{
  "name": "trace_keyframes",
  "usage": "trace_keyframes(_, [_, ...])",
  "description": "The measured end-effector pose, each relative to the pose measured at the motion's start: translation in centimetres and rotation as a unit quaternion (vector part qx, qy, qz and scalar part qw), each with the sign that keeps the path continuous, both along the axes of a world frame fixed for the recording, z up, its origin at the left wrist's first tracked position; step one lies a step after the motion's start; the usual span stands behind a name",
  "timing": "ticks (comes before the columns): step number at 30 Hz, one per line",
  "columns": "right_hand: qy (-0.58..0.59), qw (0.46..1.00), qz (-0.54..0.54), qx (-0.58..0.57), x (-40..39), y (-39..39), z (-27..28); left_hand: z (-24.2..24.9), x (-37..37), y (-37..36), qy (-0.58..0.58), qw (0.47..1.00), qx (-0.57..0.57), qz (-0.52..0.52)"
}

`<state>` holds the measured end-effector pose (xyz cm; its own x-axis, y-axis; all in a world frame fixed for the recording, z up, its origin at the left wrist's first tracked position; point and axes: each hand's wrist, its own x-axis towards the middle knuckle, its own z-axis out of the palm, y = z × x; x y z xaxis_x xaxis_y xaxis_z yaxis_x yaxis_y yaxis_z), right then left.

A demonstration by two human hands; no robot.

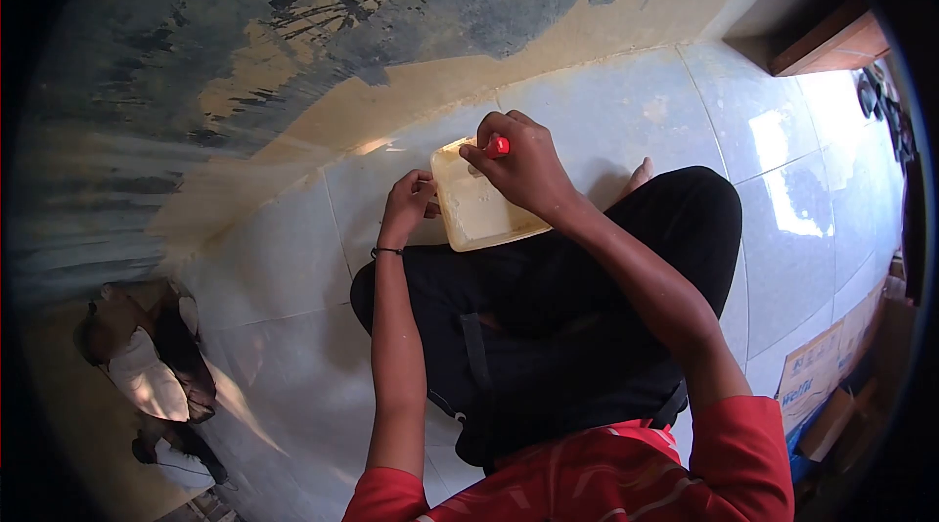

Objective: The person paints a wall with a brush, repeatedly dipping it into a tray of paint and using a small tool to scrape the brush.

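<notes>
A cream-coloured rectangular container [479, 209] is on the tiled floor in front of my crossed legs, with whitish material inside. My right hand [523, 162] is over its far right side, closed around a tool with a red handle [498, 146]. The tool's lower end is mostly hidden by my fingers. At the container's left edge is my left hand [406, 207], its fingers curled by the rim; whether they grip it is hard to tell.
A wall [391, 52] with peeling dark paint rises just beyond the container. People [152, 365] sit at the lower left. A cardboard box [817, 365] lies at the right, and a brown wooden piece [831, 41] stands at the upper right.
</notes>
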<state>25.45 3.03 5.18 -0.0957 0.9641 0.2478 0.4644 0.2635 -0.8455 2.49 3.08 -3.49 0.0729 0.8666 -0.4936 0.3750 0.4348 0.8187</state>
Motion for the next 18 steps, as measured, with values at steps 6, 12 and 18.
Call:
trace_keyframes(6, [0.004,0.998,0.051,-0.020,0.2,-0.3,1.8,0.0,0.1,0.1,0.001,1.000,-0.010,0.005])
trace_keyframes(12, [0.198,0.975,-0.028,-0.097,-0.1,0.4,1.8,0.0,0.2,0.2,0.006,1.000,-0.018,0.005])
trace_keyframes(18, [0.304,0.920,-0.049,-0.243,-0.8,0.9,0.4,0.1,0.0,0.1,0.000,1.000,0.002,-0.007])
